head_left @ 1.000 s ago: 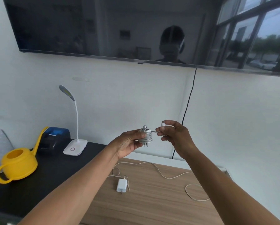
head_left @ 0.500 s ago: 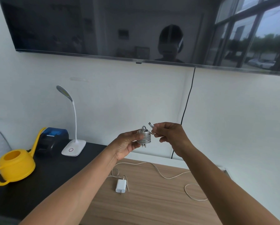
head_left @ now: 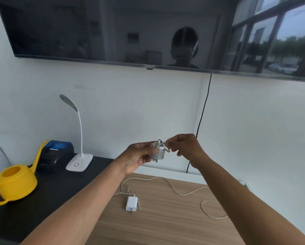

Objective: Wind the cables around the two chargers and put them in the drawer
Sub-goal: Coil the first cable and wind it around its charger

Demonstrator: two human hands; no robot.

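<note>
Here, the one container in view is a yellow watering can (head_left: 15, 183) at the far left. It stands upright with its spout rising to the right. Only yellow inner wall shows through its open top, so its contents cannot be determined.

The can rests on a black countertop (head_left: 42, 200). To the right, this countertop adjoins a wood-grain surface (head_left: 166, 227). A white wall (head_left: 254, 129) runs behind both. A dark television (head_left: 112, 29) is mounted high on the wall, and a black cord (head_left: 202, 117) hangs from its lower edge down behind the wood-grain surface.

Just right of the can stands a black and blue printer (head_left: 57, 155), followed by a white desk lamp (head_left: 80, 131) with a bent neck.

The left hand (head_left: 138, 157) is raised above the surfaces and holds the wound charger (head_left: 158, 151), with thumb and fingers curled round its cable-wrapped body. The right hand (head_left: 183, 147) is just beside it. Its thumb and forefinger pinch the cable end at the top of the charger, and the other fingers are curled in.

Below the hands, the second charger (head_left: 131, 206) lies flat on the wood-grain surface. Its loose cable (head_left: 174, 190) trails rightward in open curves and ends in a loop beneath the right forearm, which partly covers it.
</note>
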